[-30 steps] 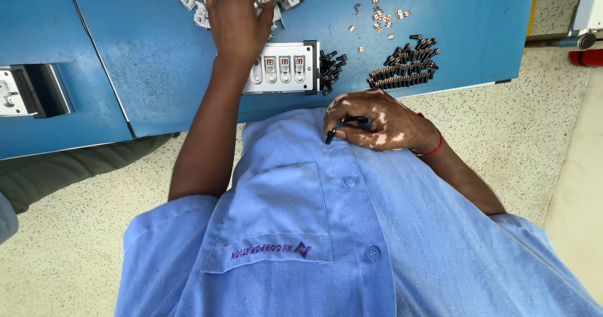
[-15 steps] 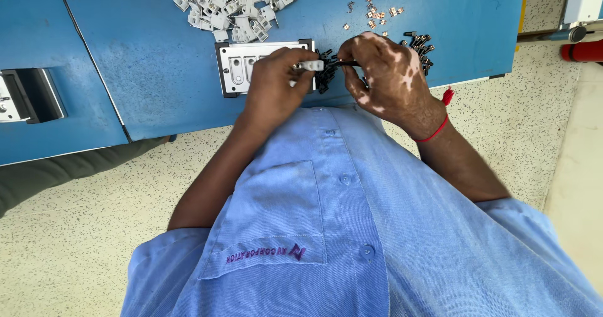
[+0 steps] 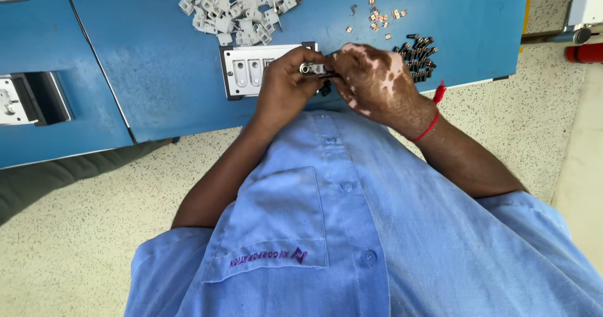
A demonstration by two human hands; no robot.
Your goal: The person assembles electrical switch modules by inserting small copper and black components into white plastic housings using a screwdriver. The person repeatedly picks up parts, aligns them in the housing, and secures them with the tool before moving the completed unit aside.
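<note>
Both hands meet over the near edge of the blue table [image 3: 157, 72], just above the white switch plate [image 3: 251, 71]. The left hand [image 3: 286, 87] pinches a small metal clip [image 3: 309, 69] between thumb and fingertips. The right hand [image 3: 374, 78] closes in from the other side, its fingers curled against the same piece; something small and dark seems pinched in it, though the fingers hide it and it cannot be named for sure. So the clip sits in the air between the two hands, not on the table, just beside the plate's right end.

Judging from this, the step in hand is fitting a small part into the clip. Done well, the left hand would keep the clip steady and turned so that its opening faces the right fingertips, while the right hand lines the part up straight before pressing, because a skewed entry could jam or bend thin metal. Working low over the table seems wise, since a dropped piece would land there and not on the speckled floor [image 3: 94, 229].

Supplies lie within reach: a heap of grey metal clips [image 3: 232, 6] beyond the plate, scattered small brass bits [image 3: 377, 15], and a cluster of black screws [image 3: 419, 56] just past the right hand.
</note>
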